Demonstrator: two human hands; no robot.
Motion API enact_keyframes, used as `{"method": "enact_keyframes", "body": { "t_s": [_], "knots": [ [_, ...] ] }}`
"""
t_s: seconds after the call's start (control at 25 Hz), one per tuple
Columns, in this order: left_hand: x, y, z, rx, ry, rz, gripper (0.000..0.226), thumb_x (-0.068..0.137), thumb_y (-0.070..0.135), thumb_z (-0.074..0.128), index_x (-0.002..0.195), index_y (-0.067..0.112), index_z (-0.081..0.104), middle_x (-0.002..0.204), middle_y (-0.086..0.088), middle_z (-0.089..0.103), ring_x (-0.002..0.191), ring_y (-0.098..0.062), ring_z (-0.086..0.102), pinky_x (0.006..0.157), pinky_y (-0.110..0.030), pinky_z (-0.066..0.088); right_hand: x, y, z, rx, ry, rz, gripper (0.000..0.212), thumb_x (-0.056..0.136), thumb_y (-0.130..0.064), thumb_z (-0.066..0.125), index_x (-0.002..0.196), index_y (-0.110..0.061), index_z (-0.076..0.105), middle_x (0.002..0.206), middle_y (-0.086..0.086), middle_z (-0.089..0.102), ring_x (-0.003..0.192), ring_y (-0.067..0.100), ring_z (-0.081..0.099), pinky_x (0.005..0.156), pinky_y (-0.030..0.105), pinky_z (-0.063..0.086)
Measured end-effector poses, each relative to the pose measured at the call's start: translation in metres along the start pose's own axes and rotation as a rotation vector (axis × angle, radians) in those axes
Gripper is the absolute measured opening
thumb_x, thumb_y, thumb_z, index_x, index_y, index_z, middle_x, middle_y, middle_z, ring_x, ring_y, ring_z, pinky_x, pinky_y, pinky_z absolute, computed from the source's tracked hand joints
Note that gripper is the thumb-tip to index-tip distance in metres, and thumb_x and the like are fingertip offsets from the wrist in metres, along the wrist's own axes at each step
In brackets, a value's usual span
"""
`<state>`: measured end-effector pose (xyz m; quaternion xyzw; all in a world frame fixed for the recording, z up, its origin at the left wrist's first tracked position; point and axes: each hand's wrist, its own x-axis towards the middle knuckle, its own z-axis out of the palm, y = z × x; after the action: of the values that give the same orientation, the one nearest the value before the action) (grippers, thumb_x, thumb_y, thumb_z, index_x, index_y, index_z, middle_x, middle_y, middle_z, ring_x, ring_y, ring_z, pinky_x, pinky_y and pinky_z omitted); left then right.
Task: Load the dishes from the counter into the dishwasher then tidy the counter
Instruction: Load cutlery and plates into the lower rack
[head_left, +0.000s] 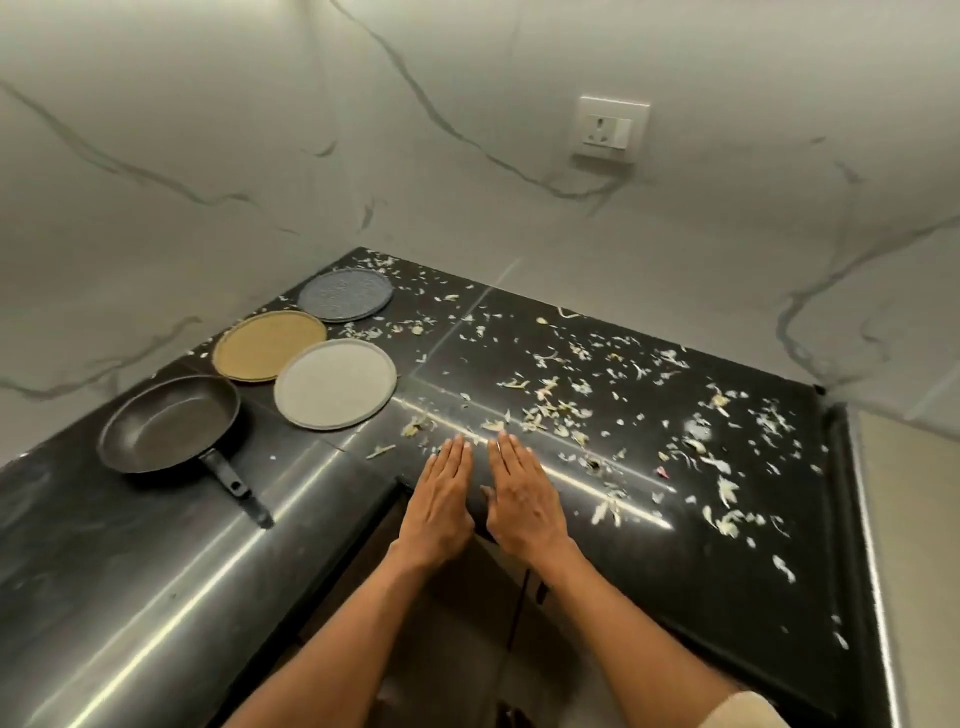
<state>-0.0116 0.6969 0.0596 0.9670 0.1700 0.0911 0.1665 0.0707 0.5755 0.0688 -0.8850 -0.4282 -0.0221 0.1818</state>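
Both hands lie flat, fingers straight and holding nothing, side by side at the inner corner of the black bench (156, 561): the left hand (440, 506) just beside the right hand (522, 499). Beyond and to the left of the left hand sit a grey plate (335, 383), a tan plate (269, 346), a blue-grey plate (345, 294) and a dark frying pan (169, 423). Pale scraps (550, 410), perhaps vegetable peelings, are strewn ahead and right of the right hand.
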Motion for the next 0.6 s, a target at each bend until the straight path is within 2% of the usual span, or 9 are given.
{"method": "enact_keyframes", "body": {
  "t_s": [0.24, 0.44, 0.6],
  "knots": [
    [0.038, -0.043, -0.013, -0.024, -0.009, -0.227, 0.077, 0.088, 0.003, 0.042, 0.158, 0.012, 0.011, 0.166, -0.003, 0.006, 0.152, -0.011, -0.001, 0.121, -0.024, -0.008, 0.089, -0.008, 0.020, 0.042, -0.120, -0.192, 0.067, 0.102, -0.020, 0.041, 0.160, -0.007, 0.009, 0.168, 0.011, 0.005, 0.155, 0.022, 0.001, 0.120, 0.029, -0.010],
    [0.052, -0.088, -0.026, -0.023, 0.005, -0.404, 0.076, 0.089, 0.005, 0.045, 0.158, 0.012, 0.014, 0.166, -0.005, 0.009, 0.153, -0.012, 0.003, 0.123, -0.026, -0.003, 0.147, -0.035, 0.047, 0.057, -0.250, -0.303, 0.066, 0.104, -0.023, 0.036, 0.160, -0.006, 0.006, 0.168, 0.012, 0.003, 0.155, 0.022, 0.000, 0.126, 0.035, -0.001],
    [0.068, -0.132, -0.043, -0.039, 0.026, -0.488, 0.076, 0.086, 0.003, 0.046, 0.157, 0.011, 0.021, 0.164, -0.006, 0.017, 0.152, -0.015, 0.011, 0.124, -0.028, 0.004, 0.188, -0.058, 0.067, 0.078, -0.338, -0.317, 0.067, 0.104, -0.026, 0.041, 0.159, -0.006, 0.011, 0.167, 0.012, 0.009, 0.155, 0.024, 0.005, 0.126, 0.039, 0.005]
  ]
}}
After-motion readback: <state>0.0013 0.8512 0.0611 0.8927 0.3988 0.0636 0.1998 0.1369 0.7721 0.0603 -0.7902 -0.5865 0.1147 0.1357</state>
